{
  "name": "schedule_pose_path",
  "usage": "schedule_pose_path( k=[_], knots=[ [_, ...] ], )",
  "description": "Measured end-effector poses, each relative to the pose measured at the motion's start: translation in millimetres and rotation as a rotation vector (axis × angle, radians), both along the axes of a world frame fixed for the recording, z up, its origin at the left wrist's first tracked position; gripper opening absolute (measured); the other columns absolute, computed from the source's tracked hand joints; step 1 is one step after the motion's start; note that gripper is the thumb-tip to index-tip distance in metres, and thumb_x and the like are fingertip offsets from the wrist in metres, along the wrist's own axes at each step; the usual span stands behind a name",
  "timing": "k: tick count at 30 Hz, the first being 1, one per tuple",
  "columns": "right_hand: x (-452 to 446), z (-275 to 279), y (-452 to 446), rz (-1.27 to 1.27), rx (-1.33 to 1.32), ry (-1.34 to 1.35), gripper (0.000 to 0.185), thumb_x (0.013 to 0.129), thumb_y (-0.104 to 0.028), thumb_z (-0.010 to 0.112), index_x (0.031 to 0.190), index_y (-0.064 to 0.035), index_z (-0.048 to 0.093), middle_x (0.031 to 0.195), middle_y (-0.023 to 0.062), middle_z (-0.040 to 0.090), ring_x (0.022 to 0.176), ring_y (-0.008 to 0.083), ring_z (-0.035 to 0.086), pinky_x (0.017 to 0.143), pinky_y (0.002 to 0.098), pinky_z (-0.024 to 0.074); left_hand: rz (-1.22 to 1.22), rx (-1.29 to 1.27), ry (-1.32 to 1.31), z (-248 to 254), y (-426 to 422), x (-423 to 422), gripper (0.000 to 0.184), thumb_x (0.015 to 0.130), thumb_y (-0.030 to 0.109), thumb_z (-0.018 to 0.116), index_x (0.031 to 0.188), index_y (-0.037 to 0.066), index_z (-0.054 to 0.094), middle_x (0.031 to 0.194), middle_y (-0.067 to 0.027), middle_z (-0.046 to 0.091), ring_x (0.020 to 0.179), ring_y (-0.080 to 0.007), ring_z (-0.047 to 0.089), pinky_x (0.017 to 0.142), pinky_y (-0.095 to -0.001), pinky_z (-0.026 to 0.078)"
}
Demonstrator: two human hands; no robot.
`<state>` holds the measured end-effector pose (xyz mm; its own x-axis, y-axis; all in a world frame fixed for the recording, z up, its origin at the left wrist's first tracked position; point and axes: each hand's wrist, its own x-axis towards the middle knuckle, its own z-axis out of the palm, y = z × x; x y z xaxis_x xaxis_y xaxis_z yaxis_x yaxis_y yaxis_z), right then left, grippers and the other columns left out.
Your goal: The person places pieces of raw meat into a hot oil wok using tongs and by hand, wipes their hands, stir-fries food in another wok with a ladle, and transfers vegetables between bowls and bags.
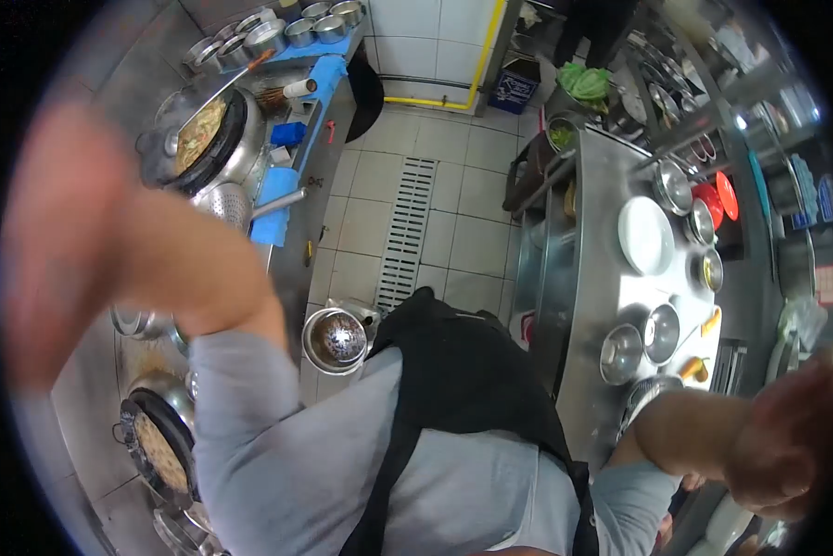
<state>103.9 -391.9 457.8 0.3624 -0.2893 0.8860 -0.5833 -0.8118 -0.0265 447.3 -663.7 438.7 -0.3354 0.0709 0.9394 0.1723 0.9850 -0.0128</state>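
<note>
My left hand [73, 232] is raised close to the camera on the left, smeared by motion, and its fingers cannot be made out. Behind that forearm runs the cooking counter with its woks. My right hand [792, 449] is lifted at the far right, in shadow and partly cut off by the dark lens edge. Its fingers are too unclear to read, and I see nothing held in either hand. Beyond the right forearm, metal bowls [621, 354] and a white plate [646, 235] stand on the steel worktable [597, 176].
A wok [201, 139] with food and a ladle sits at the upper left; another wok [161, 449] with food is lower left. A metal pot [335, 341] stands near my legs. A drain grate [407, 232] crosses the tiled floor. Another person's dark-clothed legs [594, 28] are at the back.
</note>
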Motion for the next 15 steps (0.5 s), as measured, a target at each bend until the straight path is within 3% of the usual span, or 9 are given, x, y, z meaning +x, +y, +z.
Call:
schedule_pose_path(
  k=[3,6,15],
  knots=[
    [18.4,1.1,-81.5,0.193,-0.016,0.018,0.041,0.095,-0.013,0.066,0.129,0.0082,0.059,0.114,0.0223,0.062,0.088,0.023,0.06,0.069,0.029,0.0493,0.032,-0.26,-0.072,49.8,1.1,47.3,0.046,0.087,0.007,0.071,0.131,-0.002,0.061,0.137,-0.0194,0.062,0.131,-0.0294,0.058,0.111,-0.0429,0.044],
    [30.0,-8.2,-156.2,0.314,-0.011,-0.004,0.04,0.094,-0.012,0.066,0.129,0.0077,0.06,0.114,0.0214,0.062,0.088,0.0221,0.06,0.069,0.0286,0.0493,0.067,-0.351,-0.144,65.1,-1.4,60.0,0.047,0.087,0.007,0.071,0.132,-0.002,0.061,0.137,-0.0192,0.062,0.131,-0.0292,0.057,0.112,-0.0429,0.043],
    [11.0,-42.9,-358.0,0.553,-0.023,-0.048,0.039,0.092,-0.006,0.067,0.128,0.006,0.061,0.112,0.0187,0.063,0.088,0.0194,0.06,0.07,0.0273,0.0493,0.43,-0.332,-0.133,44.8,-44.0,34.5,0.048,0.088,0.006,0.07,0.133,-0.002,0.06,0.138,-0.0189,0.061,0.132,-0.0285,0.056,0.113,-0.0428,0.041]
  ],
)
